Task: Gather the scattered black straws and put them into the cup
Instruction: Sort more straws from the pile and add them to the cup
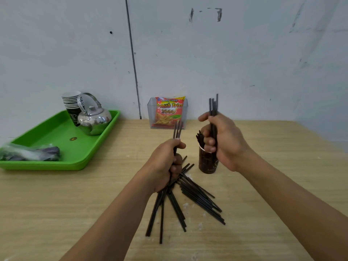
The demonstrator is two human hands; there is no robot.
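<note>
Several black straws (199, 198) lie fanned out on the wooden table in front of me. My left hand (165, 164) is closed around a few straws (178, 129) that stick up above my fist and hang down below it. My right hand (222, 142) grips a small upright bundle of straws (213, 105) directly over the dark brown cup (207, 163). The cup stands upright just right of the pile, with several straws (200, 137) inside it, partly hidden by my right hand.
A green tray (62, 136) at the left holds a steel kettle (94, 119), a stack of paper cups (72, 102) and a plastic bag (28, 153). A clear box with a snack packet (168, 113) stands against the wall behind the cup.
</note>
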